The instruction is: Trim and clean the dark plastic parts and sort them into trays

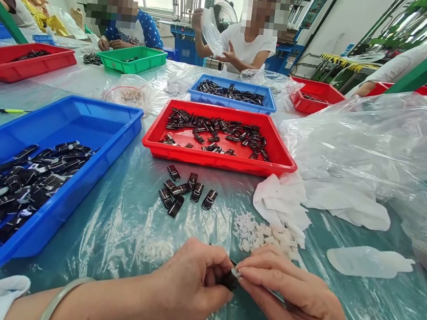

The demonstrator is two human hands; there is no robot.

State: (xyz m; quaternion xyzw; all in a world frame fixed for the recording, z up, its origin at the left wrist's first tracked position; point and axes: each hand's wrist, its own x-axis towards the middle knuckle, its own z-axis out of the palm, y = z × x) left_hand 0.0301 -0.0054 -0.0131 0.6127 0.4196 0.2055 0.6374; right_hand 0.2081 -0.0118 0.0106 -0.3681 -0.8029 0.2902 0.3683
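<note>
My left hand (pixel 191 286) is closed around a small glossy black part (pixel 227 281), most of it hidden by the fingers. At the part's end, the fingertips of my right hand (pixel 294 295) press together on a small whitish round piece (pixel 236 273). Just beyond my hands lies a pile of small white and cream bits (pixel 262 235). Several loose glossy black parts (pixel 196 192) lie on the plastic-covered table (pixel 114 220), in front of a red tray (pixel 213 160) holding many more.
A blue tray (pixel 73 200) of black parts stands at the left. To the right are a crumpled white cloth (pixel 282 201), a translucent bottle (pixel 369 262) and plastic sheeting (pixel 354 145). Across the table, a person (pixel 245 45) holds a clear bag (pixel 213 29); another person (pixel 135 30) sits near a green tray (pixel 132 63).
</note>
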